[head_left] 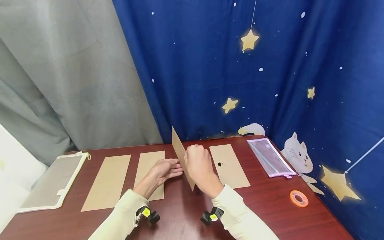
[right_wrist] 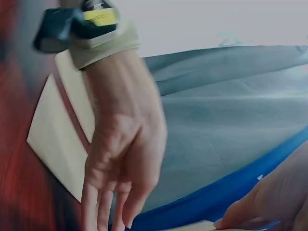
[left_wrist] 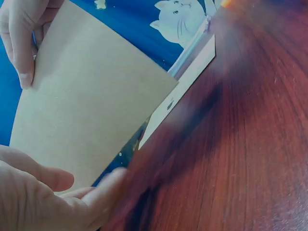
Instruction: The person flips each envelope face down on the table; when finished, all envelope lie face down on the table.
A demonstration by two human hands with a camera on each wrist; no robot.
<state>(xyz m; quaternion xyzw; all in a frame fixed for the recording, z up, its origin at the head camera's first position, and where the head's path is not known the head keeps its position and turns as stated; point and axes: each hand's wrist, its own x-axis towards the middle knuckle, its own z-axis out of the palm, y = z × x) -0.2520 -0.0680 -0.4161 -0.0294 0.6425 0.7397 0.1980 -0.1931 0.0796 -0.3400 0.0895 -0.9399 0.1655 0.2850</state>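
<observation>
A brown kraft paper sheet (head_left: 179,146) stands on edge, tilted, above the middle of the table. My right hand (head_left: 199,164) pinches it by its upper part; in the left wrist view that hand's fingers (left_wrist: 23,57) lie over the sheet's edge. Close to the sheet's other side is my left hand (head_left: 163,171), its palm turned up and fingers nearly straight. Whether those fingertips touch the sheet is hard to tell. Beneath the left forearm and hand lies a second brown sheet (head_left: 150,161), partly covered. Right of my right hand, a brown sheet (head_left: 231,166) bears a small black print.
Another brown sheet (head_left: 108,180) lies flat on the left. A white-edged mesh zip pouch (head_left: 45,186) is at the far left, a purple-edged one (head_left: 270,156) at the back right. An orange ring-shaped roll (head_left: 299,198) sits near the right edge. Curtains (head_left: 195,66) hang behind the table.
</observation>
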